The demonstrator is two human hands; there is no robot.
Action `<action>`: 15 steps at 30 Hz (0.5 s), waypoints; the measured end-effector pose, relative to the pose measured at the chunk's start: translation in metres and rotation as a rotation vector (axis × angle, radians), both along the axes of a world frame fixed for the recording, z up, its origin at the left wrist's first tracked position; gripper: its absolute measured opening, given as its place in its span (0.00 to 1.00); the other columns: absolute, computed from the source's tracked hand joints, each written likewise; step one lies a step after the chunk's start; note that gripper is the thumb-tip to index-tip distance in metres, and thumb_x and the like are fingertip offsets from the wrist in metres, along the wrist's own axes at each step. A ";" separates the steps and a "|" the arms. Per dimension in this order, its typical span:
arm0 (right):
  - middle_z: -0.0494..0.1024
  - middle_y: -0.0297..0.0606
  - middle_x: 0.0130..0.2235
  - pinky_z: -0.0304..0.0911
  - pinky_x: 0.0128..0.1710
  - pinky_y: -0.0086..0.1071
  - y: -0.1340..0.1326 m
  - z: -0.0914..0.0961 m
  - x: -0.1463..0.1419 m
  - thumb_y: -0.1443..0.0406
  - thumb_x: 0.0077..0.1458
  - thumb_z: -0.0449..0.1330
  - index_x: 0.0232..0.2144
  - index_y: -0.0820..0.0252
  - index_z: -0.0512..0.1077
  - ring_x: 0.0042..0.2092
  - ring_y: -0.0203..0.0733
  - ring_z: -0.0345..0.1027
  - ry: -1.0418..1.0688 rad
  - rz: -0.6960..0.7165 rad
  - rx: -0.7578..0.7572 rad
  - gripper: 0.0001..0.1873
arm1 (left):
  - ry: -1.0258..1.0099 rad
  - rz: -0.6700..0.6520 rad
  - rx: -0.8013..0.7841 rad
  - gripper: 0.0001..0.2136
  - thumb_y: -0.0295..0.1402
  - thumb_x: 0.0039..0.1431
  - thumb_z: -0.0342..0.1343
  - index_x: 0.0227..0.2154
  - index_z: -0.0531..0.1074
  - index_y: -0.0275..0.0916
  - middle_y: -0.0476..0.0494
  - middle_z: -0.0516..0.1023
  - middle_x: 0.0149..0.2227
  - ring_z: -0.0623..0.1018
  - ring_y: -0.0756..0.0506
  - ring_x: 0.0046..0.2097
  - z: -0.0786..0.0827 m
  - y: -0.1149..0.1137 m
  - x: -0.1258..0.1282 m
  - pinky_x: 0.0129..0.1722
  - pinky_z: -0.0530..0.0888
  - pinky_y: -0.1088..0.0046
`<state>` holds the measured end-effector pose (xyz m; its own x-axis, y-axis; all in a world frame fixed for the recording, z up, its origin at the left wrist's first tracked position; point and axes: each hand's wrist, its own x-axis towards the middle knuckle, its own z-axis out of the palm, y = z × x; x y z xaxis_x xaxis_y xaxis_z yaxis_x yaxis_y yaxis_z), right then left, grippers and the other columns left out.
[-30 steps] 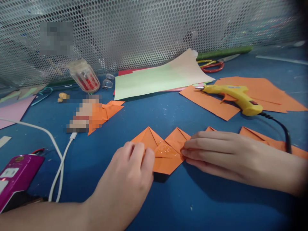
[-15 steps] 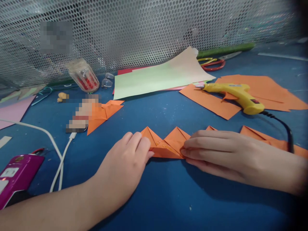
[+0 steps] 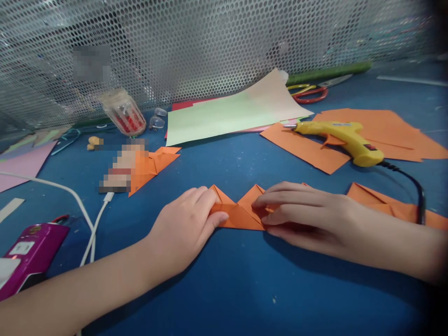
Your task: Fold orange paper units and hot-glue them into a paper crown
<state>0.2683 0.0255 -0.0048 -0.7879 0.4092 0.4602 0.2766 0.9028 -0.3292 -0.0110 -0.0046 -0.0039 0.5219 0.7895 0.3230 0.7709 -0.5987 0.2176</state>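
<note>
A folded orange paper piece (image 3: 241, 215) with pointed peaks lies on the blue table between my hands. My left hand (image 3: 187, 217) grips its left end, thumb on the near flap and fingers over the peak. My right hand (image 3: 308, 214) is closed over its right part, fingers bent on the paper; the thumb is partly hidden below them. Behind and right of that hand, more folded orange paper (image 3: 378, 198) shows, partly covered by it. Another folded orange paper (image 3: 159, 161) rests at the back left, beside a blurred-out object.
A yellow glue gun (image 3: 345, 137) lies on orange sheets (image 3: 388, 126) at right, its black cord running forward. Behind are a pale green sheet (image 3: 224, 116), scissors (image 3: 311, 93) and a jar (image 3: 124, 112). White cables (image 3: 75, 198) and a purple device (image 3: 38, 249) occupy the left.
Drops of clear glue on the paper's front are no longer visible; the near flap now lies over that spot. My right fingers have moved left and up, and my left thumb presses on the flap.
</note>
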 end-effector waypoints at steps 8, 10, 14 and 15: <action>0.85 0.38 0.47 0.77 0.49 0.29 0.002 -0.003 0.000 0.65 0.71 0.57 0.39 0.55 0.76 0.49 0.38 0.80 0.056 -0.008 0.026 0.08 | -0.037 0.031 -0.053 0.08 0.35 0.76 0.46 0.40 0.67 0.43 0.50 0.77 0.35 0.76 0.44 0.35 0.004 -0.003 0.003 0.32 0.70 0.69; 0.85 0.38 0.47 0.77 0.50 0.30 0.002 -0.003 0.000 0.65 0.70 0.58 0.40 0.54 0.76 0.49 0.38 0.80 0.068 -0.008 0.008 0.07 | -0.052 0.038 -0.077 0.05 0.34 0.75 0.48 0.43 0.68 0.44 0.51 0.79 0.37 0.78 0.44 0.35 0.006 -0.004 0.003 0.33 0.71 0.69; 0.84 0.38 0.47 0.77 0.49 0.30 0.003 -0.004 -0.001 0.65 0.70 0.59 0.40 0.54 0.77 0.49 0.38 0.80 0.083 -0.017 -0.019 0.06 | -0.103 0.057 -0.174 0.05 0.34 0.73 0.49 0.46 0.70 0.46 0.53 0.82 0.40 0.80 0.44 0.38 0.008 -0.003 0.003 0.35 0.73 0.69; 0.84 0.37 0.47 0.77 0.49 0.30 0.003 -0.005 -0.001 0.65 0.70 0.59 0.40 0.54 0.77 0.49 0.38 0.80 0.084 -0.020 -0.018 0.06 | -0.109 0.062 -0.192 0.06 0.34 0.73 0.49 0.46 0.70 0.46 0.52 0.82 0.40 0.80 0.43 0.39 0.009 -0.003 0.004 0.35 0.73 0.68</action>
<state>0.2670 0.0280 -0.0096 -0.7386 0.4331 0.5167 0.2653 0.8913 -0.3678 -0.0075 -0.0072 0.0048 0.4405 0.8715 0.2154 0.7706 -0.4902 0.4073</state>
